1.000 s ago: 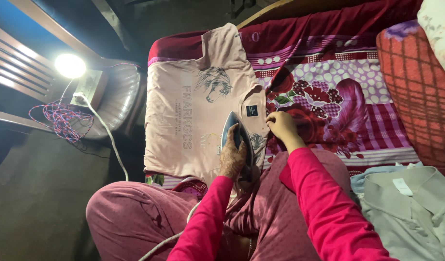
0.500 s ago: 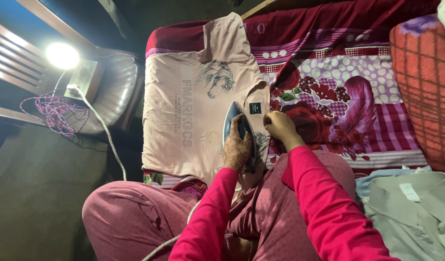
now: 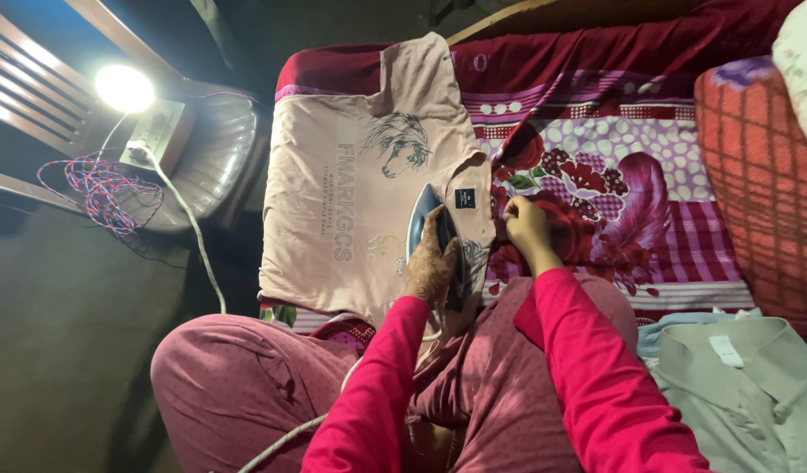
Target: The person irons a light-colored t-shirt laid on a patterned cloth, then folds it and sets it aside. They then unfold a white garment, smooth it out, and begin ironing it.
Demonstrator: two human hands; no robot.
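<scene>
the left hand [image 3: 431, 267] is closed round the handle of the blue pointed electric iron [image 3: 428, 229], which rests on the pale pink printed t-shirt [image 3: 351, 210], long axis pointing away from the body. the right hand [image 3: 526, 226], fingers curled, apparently pinches the collar edge just beside it. open shirt lies leftward; floral bedsheet [image 3: 631, 166] rightward.

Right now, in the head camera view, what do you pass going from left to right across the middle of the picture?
Tangled red and blue cord → grey chair seat → pink T-shirt → left hand on the iron → right hand → floral bedsheet → red checked cloth.
</scene>
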